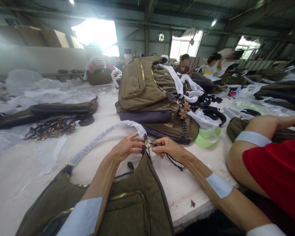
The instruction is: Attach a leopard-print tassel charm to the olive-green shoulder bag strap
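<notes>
On the white table (186, 186) I saw the bag (127, 213), a stack (137, 85) behind it. Its strap (88, 145) was already wrapped; the left hand (125, 149) held it by the ring (147, 143), the right hand (168, 147) pinched the cord (174, 163). Whether the cord was fastened, I could not tell.

no legible text, logo (130, 79) on stacked bag (134, 90) too small

Both forearms (201, 170) bear pale blue patches (219, 185), the right a white cuff (265, 230).

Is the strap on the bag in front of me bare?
No, white wrapping covers most of the strap.
</notes>
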`<action>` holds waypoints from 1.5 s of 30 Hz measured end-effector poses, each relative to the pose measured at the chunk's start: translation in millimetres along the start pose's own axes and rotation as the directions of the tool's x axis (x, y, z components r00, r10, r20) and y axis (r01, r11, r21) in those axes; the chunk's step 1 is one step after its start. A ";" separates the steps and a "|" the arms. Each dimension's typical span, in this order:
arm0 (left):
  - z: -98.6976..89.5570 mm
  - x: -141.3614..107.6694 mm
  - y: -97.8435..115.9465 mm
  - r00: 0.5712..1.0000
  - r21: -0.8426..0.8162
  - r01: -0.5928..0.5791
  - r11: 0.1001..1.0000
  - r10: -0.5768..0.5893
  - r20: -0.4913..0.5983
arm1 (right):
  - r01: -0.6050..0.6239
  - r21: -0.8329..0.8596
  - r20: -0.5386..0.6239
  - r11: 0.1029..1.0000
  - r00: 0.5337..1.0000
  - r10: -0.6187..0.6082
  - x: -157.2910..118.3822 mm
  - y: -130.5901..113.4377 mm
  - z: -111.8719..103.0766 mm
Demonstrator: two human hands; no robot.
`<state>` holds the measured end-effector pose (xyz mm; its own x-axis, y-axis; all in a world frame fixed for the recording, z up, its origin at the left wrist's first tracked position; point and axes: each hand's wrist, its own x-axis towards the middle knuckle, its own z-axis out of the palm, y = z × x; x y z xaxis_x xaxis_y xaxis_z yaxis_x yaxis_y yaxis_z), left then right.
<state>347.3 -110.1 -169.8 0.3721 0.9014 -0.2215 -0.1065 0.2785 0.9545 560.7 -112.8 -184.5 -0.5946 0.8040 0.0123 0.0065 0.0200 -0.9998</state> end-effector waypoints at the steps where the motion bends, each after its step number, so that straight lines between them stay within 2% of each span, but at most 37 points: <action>1: 0.3 -0.6 -0.1 1.000 0.003 -0.002 1.000 0.002 0.000 | 0.005 0.006 -0.006 1.000 1.000 -0.005 0.5 1.7 -0.1; 8: 9.2 -4.4 2.1 0.994 0.013 0.019 1.000 -0.018 -0.105 | -0.004 -0.128 -0.128 0.992 0.992 -0.012 9.5 15.5 2.9; 14: 17.5 -20.9 5.9 0.996 -0.074 -0.017 0.997 0.011 -0.092 | -0.007 -0.193 -0.086 0.981 0.996 -0.009 9.1 14.2 7.2; 19: 19.8 -31.5 -4.0 0.984 -0.182 -0.035 0.983 0.002 -0.178 | 0.092 -0.265 -0.103 0.960 0.987 -0.123 11.6 17.9 12.3; 23: 20.6 -32.6 -11.7 0.976 -0.179 -0.099 0.979 0.060 -0.209 | 0.036 -0.337 -0.142 0.941 0.986 -0.088 5.0 12.8 8.3; 25: 22.1 -32.3 -13.1 0.975 -0.143 -0.118 0.983 0.088 -0.204 | 0.005 -0.259 -0.091 0.966 0.995 -0.029 -4.1 3.4 6.4; 27: 23.9 -31.8 -13.6 0.977 -0.102 -0.136 0.985 0.117 -0.176 | -0.053 -0.127 0.013 0.991 0.998 0.055 -13.8 -6.3 8.3; 29: 24.9 -31.4 -13.8 0.977 -0.086 -0.155 0.984 0.140 -0.159 | -0.140 -0.026 0.099 0.990 0.985 0.142 -21.6 -12.5 13.6; 31: 24.3 -31.2 -14.4 0.976 -0.104 -0.156 0.982 0.137 -0.167 | -0.219 0.001 0.142 0.976 0.966 0.217 -27.1 -14.0 19.4; 33: 22.4 -31.0 -15.4 0.977 -0.151 -0.142 0.978 0.114 -0.182 | -0.260 -0.029 0.109 0.965 0.959 0.262 -31.3 -12.2 22.9; 35: 20.5 -31.0 -16.1 0.979 -0.200 -0.136 0.970 0.100 -0.180 | -0.261 -0.055 0.018 0.964 0.965 0.262 -35.3 -8.9 23.5; 37: 19.7 -31.4 -16.1 0.981 -0.236 -0.145 0.961 0.108 -0.161 | -0.228 -0.048 -0.071 0.972 0.972 0.225 -38.7 -5.5 22.7; 41: 20.4 -33.2 -14.8 0.983 -0.261 -0.167 0.951 0.142 -0.114 | -0.125 -0.020 -0.158 0.992 0.980 0.120 -42.4 0.4 23.0; 45: 19.6 -33.8 -15.4 0.984 -0.227 -0.152 0.962 0.127 -0.122 | -0.073 -0.120 -0.219 0.990 0.975 0.046 -44.0 1.8 26.4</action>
<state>354.5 -151.4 -173.1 0.2408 0.9629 -0.1215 -0.3685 0.2065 0.9064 565.6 -163.8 -187.3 -0.4030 0.9147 -0.0300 0.1464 0.0320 -0.9887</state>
